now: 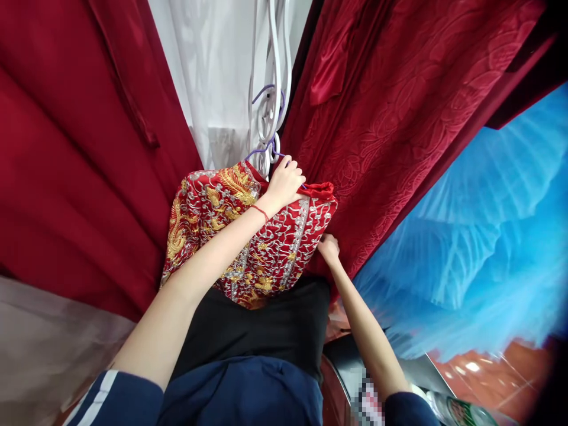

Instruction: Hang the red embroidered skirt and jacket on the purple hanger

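Observation:
A red jacket [261,248] with gold and silver embroidery hangs in front of me on a purple hanger [255,153]. My left hand [285,182] reaches across it, its fingers closed round the hanger's arm near the collar. Down at the garment's right side, my right hand [329,248] is closed on the edge of the cloth, its fingertips partly hidden. A folded red band [320,190] lies along the jacket's upper right. Most of the hanger is covered by the fabric and my left hand.
A white scrolled metal stand [276,71] rises behind the jacket. Long red garments hang at the left [80,148] and right [377,106]. Farther right is a fluffy blue dress [479,236]. Low at the right, a bottle [461,411] is near a dark-topped stool [344,358].

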Motion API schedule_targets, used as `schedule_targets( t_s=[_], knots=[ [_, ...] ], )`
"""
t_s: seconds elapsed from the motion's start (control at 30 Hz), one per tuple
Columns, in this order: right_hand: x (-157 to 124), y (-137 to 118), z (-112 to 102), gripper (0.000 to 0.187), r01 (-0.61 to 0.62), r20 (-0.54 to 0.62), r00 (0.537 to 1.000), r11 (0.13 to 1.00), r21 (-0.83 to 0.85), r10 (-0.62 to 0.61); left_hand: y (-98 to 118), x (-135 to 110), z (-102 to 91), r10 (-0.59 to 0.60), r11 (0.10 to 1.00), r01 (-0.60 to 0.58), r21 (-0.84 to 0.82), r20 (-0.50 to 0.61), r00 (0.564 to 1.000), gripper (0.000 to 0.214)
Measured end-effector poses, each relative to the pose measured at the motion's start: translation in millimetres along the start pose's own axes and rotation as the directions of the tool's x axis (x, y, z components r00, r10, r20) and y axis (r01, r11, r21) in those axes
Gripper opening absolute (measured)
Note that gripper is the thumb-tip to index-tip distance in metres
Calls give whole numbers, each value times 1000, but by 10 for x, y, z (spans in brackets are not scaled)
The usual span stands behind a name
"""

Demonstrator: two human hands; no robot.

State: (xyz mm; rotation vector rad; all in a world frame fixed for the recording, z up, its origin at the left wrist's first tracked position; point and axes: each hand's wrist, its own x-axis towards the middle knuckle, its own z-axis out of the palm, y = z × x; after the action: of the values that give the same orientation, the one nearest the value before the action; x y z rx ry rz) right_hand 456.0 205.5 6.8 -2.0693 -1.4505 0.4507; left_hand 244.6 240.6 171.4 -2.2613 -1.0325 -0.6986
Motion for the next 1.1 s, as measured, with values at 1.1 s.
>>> schedule_targets(
  t_s=[1.1],
  knots=[
    [-88, 146, -1351, 27, 244, -423, 796, 870, -428, -432, 81, 15, -117, -180, 974, 165, -154, -83, 980, 49]
  ],
)
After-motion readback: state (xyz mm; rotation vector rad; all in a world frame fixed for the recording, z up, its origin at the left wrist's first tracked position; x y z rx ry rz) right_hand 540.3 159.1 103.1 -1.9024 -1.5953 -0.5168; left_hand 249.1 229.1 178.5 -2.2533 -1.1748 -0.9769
